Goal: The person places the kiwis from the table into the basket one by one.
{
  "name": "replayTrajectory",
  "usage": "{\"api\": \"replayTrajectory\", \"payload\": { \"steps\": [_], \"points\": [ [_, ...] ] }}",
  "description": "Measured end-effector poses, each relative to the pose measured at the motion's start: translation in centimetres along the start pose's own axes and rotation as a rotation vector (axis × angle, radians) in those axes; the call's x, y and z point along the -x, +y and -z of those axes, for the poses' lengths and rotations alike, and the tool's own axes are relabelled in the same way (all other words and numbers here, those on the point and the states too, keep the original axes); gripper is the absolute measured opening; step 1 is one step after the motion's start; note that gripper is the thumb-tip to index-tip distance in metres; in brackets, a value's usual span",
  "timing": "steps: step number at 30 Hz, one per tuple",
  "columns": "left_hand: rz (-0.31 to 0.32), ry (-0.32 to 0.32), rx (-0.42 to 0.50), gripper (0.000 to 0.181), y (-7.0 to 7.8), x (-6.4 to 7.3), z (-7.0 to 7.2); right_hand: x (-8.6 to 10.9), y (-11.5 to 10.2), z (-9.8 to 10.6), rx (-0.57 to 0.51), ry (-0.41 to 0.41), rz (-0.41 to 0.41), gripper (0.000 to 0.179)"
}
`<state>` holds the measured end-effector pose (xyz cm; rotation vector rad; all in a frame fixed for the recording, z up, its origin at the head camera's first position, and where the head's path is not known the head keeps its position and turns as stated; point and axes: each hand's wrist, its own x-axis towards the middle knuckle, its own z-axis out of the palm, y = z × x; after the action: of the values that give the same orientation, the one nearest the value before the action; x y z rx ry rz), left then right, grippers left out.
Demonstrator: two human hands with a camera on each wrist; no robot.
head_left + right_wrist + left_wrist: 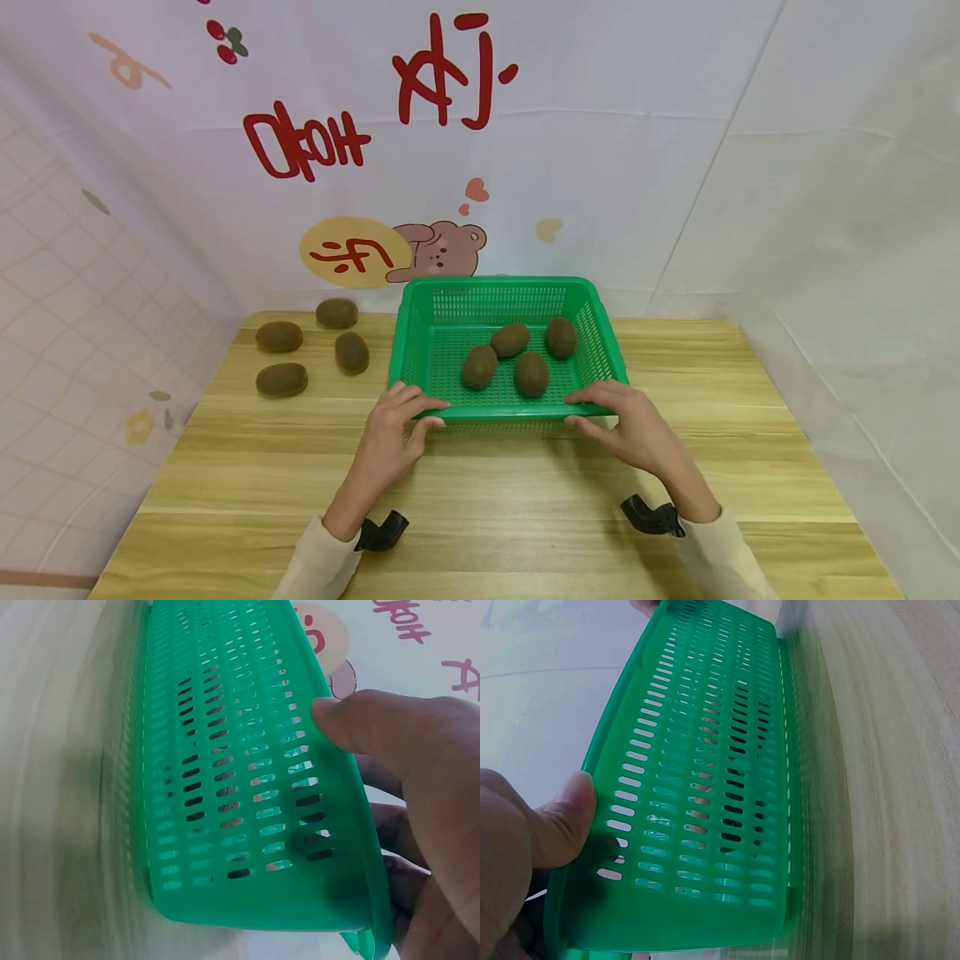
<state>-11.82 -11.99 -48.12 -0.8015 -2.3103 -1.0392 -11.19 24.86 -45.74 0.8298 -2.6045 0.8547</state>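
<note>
A green plastic basket (517,412) with slotted walls stands at the back of the wooden table. Several brown kiwis (532,374) lie on its floor. At the basket's near left corner my left hand (392,429) grips the rim, its thumb (576,802) on the outer face and its fingers over the inside. My right hand (637,425) holds the near right corner the same way, with the thumb (337,720) against the outside wall in the right wrist view. Both hands' fingers are partly hidden behind the rim in the wrist views.
Left of the basket, several more kiwis (282,379) lie loose on the wooden table (495,508). A white printed cloth (600,150) hangs right behind the basket, and a light sheet borders each side of the table. Each wrist wears a black camera mount (382,532).
</note>
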Motion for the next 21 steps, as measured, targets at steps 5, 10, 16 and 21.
{"api": "replayTrajectory", "payload": {
  "steps": [5, 10, 16, 21],
  "points": [
    [-0.003, 0.004, -0.002, 0.024, 0.01, 0.14, -0.04, -0.09, 0.18, -0.05, -0.023, -0.009, -0.013, 0.023],
    [-0.012, 0.009, -0.004, 0.024, -0.01, 0.19, -0.20, -0.10, 0.23, -0.02, -0.043, -0.012, -0.038, 0.022],
    [-0.011, 0.009, -0.014, 0.024, 0.00, 0.38, -0.18, -0.06, 0.20, -0.16, -0.064, -0.020, -0.067, 0.021],
    [0.009, -0.028, -0.008, 0.023, 0.17, 0.40, 0.00, 0.01, 0.11, -0.12, -0.068, -0.018, -0.087, 0.020]
  ]
}}
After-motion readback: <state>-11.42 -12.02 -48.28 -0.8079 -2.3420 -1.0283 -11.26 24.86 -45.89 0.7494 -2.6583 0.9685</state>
